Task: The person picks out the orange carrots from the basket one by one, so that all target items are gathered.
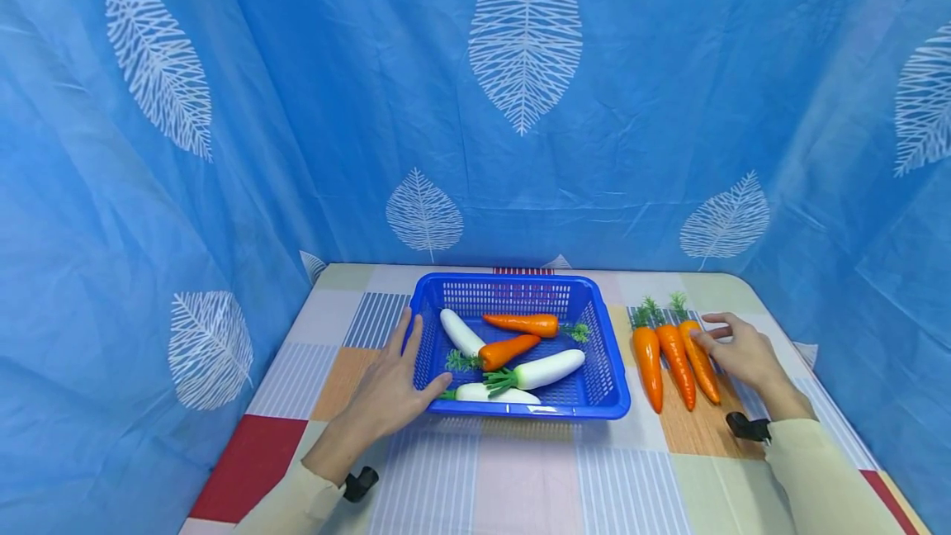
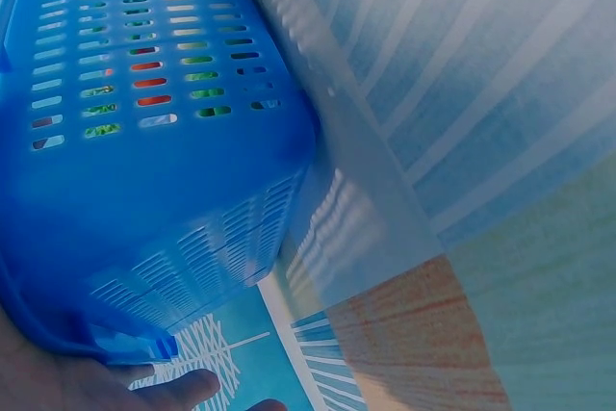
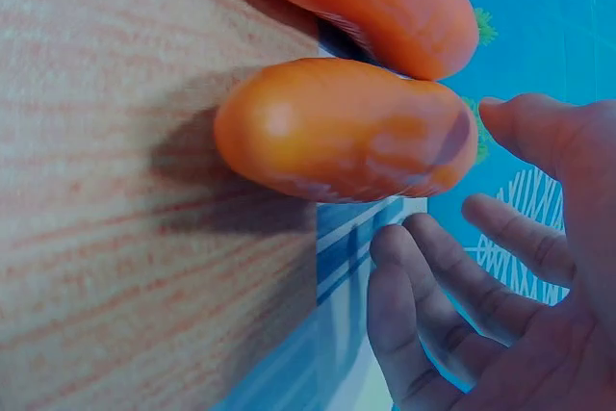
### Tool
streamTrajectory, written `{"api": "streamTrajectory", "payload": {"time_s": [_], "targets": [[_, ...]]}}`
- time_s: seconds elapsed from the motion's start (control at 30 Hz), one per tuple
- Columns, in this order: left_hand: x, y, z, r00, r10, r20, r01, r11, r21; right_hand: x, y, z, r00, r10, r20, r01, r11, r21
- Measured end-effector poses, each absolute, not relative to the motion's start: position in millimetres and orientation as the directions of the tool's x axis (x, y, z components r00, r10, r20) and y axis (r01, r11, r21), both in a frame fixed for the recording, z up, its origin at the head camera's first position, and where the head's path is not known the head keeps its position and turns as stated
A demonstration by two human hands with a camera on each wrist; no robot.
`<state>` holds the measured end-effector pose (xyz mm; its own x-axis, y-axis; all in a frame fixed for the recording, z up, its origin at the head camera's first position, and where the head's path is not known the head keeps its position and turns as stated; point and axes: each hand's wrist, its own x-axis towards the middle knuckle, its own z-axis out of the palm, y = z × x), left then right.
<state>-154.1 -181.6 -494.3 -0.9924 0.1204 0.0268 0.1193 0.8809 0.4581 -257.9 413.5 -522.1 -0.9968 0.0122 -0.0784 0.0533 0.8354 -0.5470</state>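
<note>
The right hand (image 1: 745,353), fingers parted, empty, is just right of the nearest carrot (image 1: 702,362), whose long axis runs front-to-back.

The front rim of the blue basket (image 1: 579,413) hides the lower side of the frontmost white radish (image 1: 471,393), which green leaves (image 1: 499,382) also partly cover, and the head view's bottom edge cuts off both sleeves (image 1: 825,477). In the left wrist view the orange and green patches (image 2: 149,83) behind the basket's side are too small to identify; in the right wrist view the right hand (image 1: 746,353) is cropped at the right, and whether its fingers touch the nearest carrot (image 3: 337,132) cannot be told.
</note>
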Motion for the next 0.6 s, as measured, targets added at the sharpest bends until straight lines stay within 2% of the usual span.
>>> {"api": "streamTrajectory", "payload": {"time_s": [0.6], "targets": [[-153.6, -182.7, -495.5, -0.991, 0.130, 0.042, 0.135, 0.877, 0.460, -258.7, 397.1, -508.1, -0.993, 0.005, 0.115, -0.055, 0.860, -0.507]]}}
